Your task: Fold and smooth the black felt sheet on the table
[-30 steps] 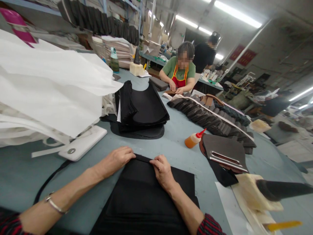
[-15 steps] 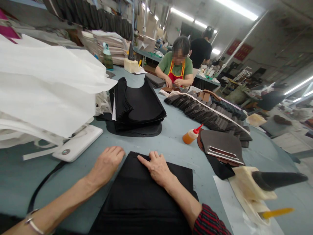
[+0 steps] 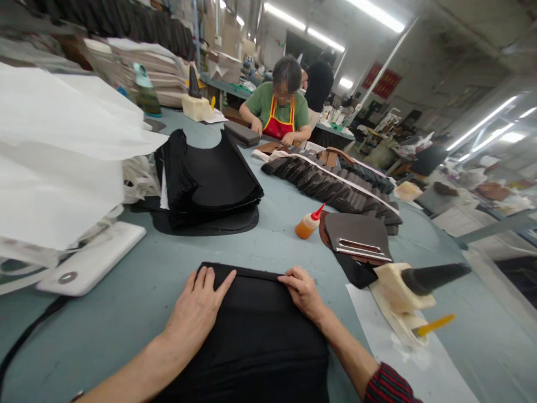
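Black fabric (image 3: 260, 330) lies in front of me, its far edge turned over in a narrow fold. My left hand (image 3: 197, 305) rests flat on the fabric's far left corner, fingers stretched and thumb apart. At the far right corner, my right hand (image 3: 304, 291) pinches the folded edge between thumb and fingers. Beyond the hands stands a small glue bottle (image 3: 307, 225) with a red nozzle and amber contents. Neither hand touches it.
A stack of curved black pieces (image 3: 222, 173) sits beyond my left hand, beside white sheets (image 3: 62, 157) and a white flat device (image 3: 92, 260). At right are grey panels (image 3: 358, 229) and a cream block with a black cone (image 3: 403, 288). A co-worker (image 3: 279, 106) sits opposite.
My left hand has come onto the fabric's left corner. My right hand has shifted to the right corner and closed on the edge, which is now folded over. The view has turned slightly right.
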`<state>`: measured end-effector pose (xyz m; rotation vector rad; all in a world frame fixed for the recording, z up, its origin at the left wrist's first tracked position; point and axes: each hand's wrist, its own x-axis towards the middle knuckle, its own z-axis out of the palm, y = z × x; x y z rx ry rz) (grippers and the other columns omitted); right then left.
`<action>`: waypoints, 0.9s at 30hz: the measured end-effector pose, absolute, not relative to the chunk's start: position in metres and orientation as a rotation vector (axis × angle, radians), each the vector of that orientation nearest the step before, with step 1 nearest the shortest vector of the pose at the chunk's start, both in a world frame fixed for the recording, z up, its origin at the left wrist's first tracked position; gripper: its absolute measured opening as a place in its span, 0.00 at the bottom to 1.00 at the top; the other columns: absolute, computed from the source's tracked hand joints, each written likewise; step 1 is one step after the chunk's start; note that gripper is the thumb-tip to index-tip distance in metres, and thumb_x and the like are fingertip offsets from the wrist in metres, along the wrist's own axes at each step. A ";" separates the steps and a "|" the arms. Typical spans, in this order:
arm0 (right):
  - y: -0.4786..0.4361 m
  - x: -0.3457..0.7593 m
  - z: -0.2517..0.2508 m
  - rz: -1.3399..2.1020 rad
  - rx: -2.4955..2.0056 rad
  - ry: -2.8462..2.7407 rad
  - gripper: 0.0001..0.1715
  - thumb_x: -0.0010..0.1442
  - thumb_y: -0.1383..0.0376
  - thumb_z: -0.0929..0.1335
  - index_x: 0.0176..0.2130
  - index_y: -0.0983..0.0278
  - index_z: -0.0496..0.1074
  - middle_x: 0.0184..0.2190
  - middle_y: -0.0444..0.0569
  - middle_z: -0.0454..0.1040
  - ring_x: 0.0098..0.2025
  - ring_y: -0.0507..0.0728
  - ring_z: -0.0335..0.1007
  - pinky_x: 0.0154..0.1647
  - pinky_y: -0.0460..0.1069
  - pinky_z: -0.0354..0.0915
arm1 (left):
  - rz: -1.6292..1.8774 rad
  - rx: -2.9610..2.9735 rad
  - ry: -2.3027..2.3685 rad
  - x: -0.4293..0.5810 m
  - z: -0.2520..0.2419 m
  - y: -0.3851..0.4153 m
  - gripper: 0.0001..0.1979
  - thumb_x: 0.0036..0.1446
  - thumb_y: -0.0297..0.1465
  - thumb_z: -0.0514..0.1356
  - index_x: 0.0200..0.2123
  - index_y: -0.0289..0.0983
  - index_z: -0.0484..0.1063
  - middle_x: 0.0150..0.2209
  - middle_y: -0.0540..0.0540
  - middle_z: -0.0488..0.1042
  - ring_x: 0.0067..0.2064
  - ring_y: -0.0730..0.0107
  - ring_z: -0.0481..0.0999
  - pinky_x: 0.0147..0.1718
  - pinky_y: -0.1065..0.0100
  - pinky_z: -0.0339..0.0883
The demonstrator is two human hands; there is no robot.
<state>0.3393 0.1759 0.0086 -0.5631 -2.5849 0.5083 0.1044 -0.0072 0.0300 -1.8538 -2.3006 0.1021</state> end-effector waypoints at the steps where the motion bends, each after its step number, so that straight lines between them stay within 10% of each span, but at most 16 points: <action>1: 0.179 0.353 0.010 0.494 -0.608 -2.588 0.16 0.66 0.69 0.61 0.43 0.60 0.76 0.34 0.50 0.71 0.38 0.55 0.65 0.40 0.51 0.63 | 0.107 -1.851 -2.298 0.107 0.033 -0.005 0.32 0.56 0.17 0.44 0.62 0.44 0.60 0.52 0.32 0.74 0.56 0.50 0.71 0.55 0.47 0.62; 7: 0.186 0.401 0.008 0.352 -0.735 -2.521 0.15 0.66 0.70 0.60 0.43 0.62 0.75 0.35 0.51 0.71 0.38 0.55 0.67 0.39 0.50 0.66 | 0.176 -1.979 -2.095 0.132 0.038 0.011 0.26 0.55 0.17 0.46 0.55 0.25 0.68 0.53 0.24 0.70 0.54 0.44 0.70 0.53 0.49 0.63; 27: 0.186 0.402 0.011 -0.176 -0.437 -2.766 0.13 0.66 0.72 0.61 0.46 0.68 0.72 0.35 0.54 0.72 0.36 0.56 0.63 0.34 0.50 0.66 | 0.410 -2.020 -2.078 0.240 0.059 0.064 0.27 0.57 0.19 0.47 0.59 0.36 0.66 0.45 0.32 0.76 0.48 0.51 0.75 0.46 0.51 0.67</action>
